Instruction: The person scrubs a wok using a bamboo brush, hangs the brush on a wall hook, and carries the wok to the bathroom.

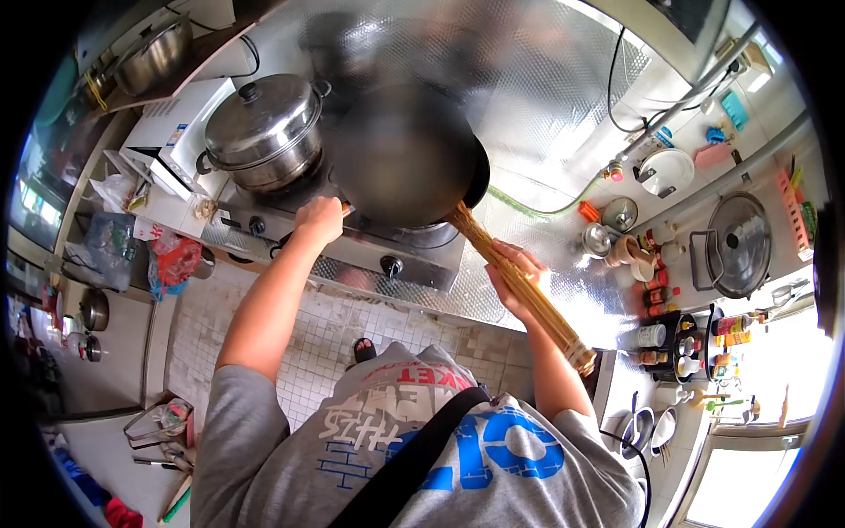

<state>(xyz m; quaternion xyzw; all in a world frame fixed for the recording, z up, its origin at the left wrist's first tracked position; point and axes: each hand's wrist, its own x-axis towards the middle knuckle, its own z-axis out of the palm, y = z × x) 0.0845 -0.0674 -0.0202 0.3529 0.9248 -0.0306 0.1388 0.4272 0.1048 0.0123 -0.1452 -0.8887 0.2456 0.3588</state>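
My left hand [319, 220] is closed round the handle of a dark wok [405, 158], whose round inside faces me above the stove [370, 246]. My right hand [518, 275] grips a long bamboo wok brush [559, 327], a bundle of thin yellow-brown strips. The brush slants up and left from the counter side, and its far end meets the wok's lower right rim. Another dark curved edge shows behind the wok on the right; I cannot tell whether it is a second pan. Blur softens the wok's inside.
A lidded steel steamer pot [264, 132] stands on the left burner, beside a white appliance [180, 132]. Sauce bottles [656, 295] line the right counter near a black rotating rack [682, 343]. A large glass lid [738, 242] hangs on the right wall.
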